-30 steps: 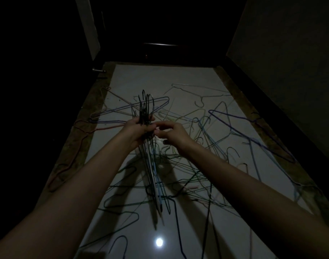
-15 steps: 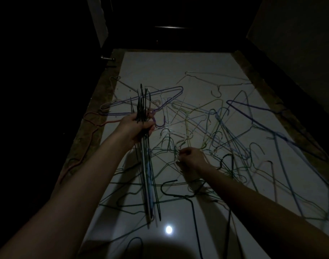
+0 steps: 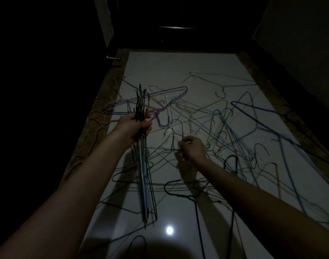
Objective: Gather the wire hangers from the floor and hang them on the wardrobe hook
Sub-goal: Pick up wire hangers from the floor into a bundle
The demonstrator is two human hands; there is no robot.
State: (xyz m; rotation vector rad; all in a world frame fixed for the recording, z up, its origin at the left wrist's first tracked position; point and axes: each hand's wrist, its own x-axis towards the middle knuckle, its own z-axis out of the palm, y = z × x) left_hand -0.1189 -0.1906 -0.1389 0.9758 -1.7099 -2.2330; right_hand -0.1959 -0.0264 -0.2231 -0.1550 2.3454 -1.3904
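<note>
My left hand (image 3: 133, 126) grips a bundle of several wire hangers (image 3: 144, 176) by their necks, hooks pointing up, bodies hanging down above the floor. My right hand (image 3: 192, 148) is low over the tangle, its fingers curled and pinching a thin pale-green hanger wire (image 3: 169, 149) that lies on the floor. Several more wire hangers (image 3: 234, 128) in blue, purple, green, black and white lie scattered and overlapping across the pale floor (image 3: 169, 71). No wardrobe hook shows in this dim scene.
A dark brown border strip (image 3: 92, 131) with a reddish hanger on it runs along the floor's left side. A metal door handle (image 3: 112, 57) sticks out at the far left. Dark walls close in on both sides. A lamp's reflection (image 3: 169, 230) shines on the near floor.
My right hand left the bundle, dropped down and to the right, and took hold of a wire on the floor. The left hand keeps holding the bundle.
</note>
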